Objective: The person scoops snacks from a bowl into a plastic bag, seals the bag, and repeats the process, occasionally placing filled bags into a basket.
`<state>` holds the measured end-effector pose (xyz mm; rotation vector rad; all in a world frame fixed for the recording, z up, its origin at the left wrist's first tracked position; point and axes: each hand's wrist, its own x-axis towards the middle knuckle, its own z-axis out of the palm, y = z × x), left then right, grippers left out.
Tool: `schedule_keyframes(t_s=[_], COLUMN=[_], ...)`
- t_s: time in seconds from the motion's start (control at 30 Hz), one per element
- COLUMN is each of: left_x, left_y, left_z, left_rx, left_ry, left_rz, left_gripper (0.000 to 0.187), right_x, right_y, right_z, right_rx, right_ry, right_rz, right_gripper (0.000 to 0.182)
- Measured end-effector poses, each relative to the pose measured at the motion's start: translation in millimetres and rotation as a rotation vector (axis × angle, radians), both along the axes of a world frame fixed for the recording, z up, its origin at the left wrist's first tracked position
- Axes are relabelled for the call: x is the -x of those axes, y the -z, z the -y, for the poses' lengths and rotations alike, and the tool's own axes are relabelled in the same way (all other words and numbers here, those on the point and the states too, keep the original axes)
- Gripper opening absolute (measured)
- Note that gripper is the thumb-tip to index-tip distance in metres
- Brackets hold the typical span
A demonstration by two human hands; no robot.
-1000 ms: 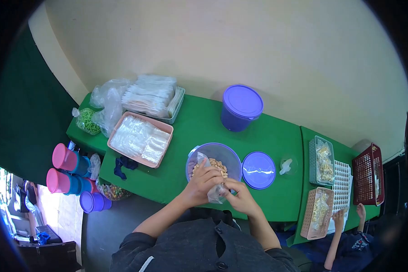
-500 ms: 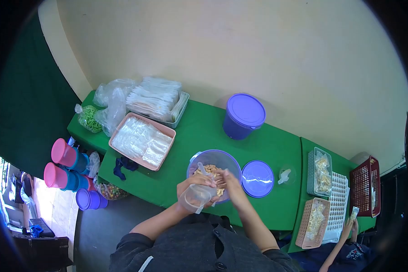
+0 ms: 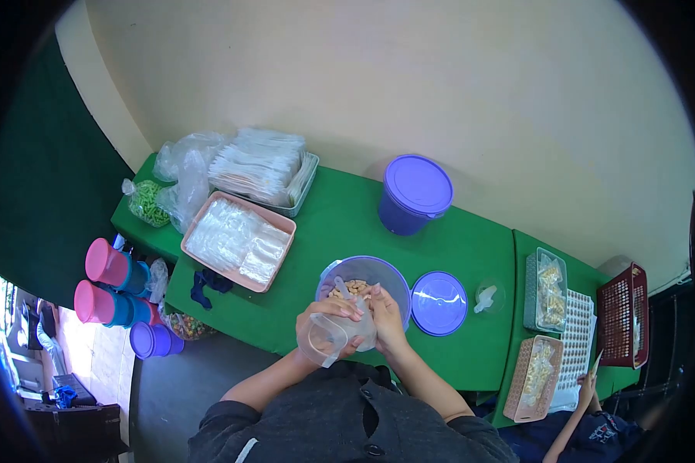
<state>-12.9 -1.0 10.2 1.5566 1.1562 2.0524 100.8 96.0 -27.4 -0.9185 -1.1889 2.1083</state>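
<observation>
Near the worktop's point(image 3: 340, 208) front edge, the left hand point(image 3: 333, 311) wraps its fingers around a clear plastic cup. point(image 3: 323, 339) The right hand's point(image 3: 388, 318) fingers bend beside it; whether they pinch anything, one cannot tell. The purple tub point(image 3: 391, 275) sits close, presumably to catch dropped nuts point(image 3: 354, 286).

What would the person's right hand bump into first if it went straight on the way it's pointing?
The right hand points forward over the open purple tub, so probably the tan pieces inside or the tub's far wall; its height above them is unclear.
</observation>
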Motion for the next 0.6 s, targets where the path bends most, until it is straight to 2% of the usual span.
schedule_keyframes(t_s=[0.07, 0.13, 0.17, 0.23, 0.27, 0.33, 0.37, 0.4, 0.47, 0.5, 0.53, 0.57, 0.6], left_x=[1.8, 2.2, 1.2, -3.1, -4.3, 2.7, 9.3, 17.9, 41.0, 52.6, 63.1, 73.2, 79.4], left_y=[1.0, 0.9, 1.9, 15.9, 22.0, 22.8, 22.2, 16.5, 5.1, 1.7, -3.6, -9.3, -12.3], left_z=[-3.4, -3.1, -1.9, 0.3, 0.8, 2.1, 2.2, 3.3, 8.0, 9.5, 6.8, 2.3, 0.1], left_rx=[0.001, 0.022, 0.04, 0.05, 0.052, 0.03, -0.003, -0.044, -0.041, 0.005, 0.006, 0.325, 0.645], left_ry=[0.022, 0.015, 0.004, -0.014, -0.045, -0.073, -0.108, -0.201, -0.427, -0.564, -0.566, -0.58, -0.584], left_rz=[-0.065, -0.082, -0.097, -0.077, -0.058, -0.048, -0.038, -0.042, -0.092, -0.138, -0.139, -0.124, -0.107], left_gripper=[0.045, 0.045, 0.045, 0.044, 0.042, 0.041, 0.039, 0.037, 0.037, 0.04, 0.04, 0.039, 0.038], right_x=[9.9, 21.0, 17.9, 10.0, 12.6, 22.2, 24.9, 27.4, 29.0, 28.5, 28.5, 28.7, 30.4], right_y=[-5.1, 5.9, 8.2, 2.4, 5.1, 7.6, 5.4, 12.3, 41.4, 49.0, 54.8, 60.9, 66.4], right_z=[-2.3, -6.8, -9.5, -15.2, -17.7, -22.9, -27.2, -34.4, -51.3, -55.5, -58.5, -59.7, -56.8], right_rx=[0.079, -0.108, -0.101, -0.602, -0.594, -0.809, -0.871, -0.866, -1.099, -1.097, -1.356, -1.606, -1.603], right_ry=[0.054, 0.142, 0.151, 0.116, 0.121, 0.076, 0.025, 0.033, -0.156, -0.156, -0.387, -0.629, -0.632], right_rz=[-0.051, -0.006, -0.005, 0.3, 0.304, 0.317, 0.452, 0.452, 0.452, 0.453, 0.482, 0.502, 0.501], right_gripper=[0.031, 0.025, 0.025, 0.023, 0.023, 0.022, 0.018, 0.018, 0.014, 0.014, 0.017, 0.022, 0.022])
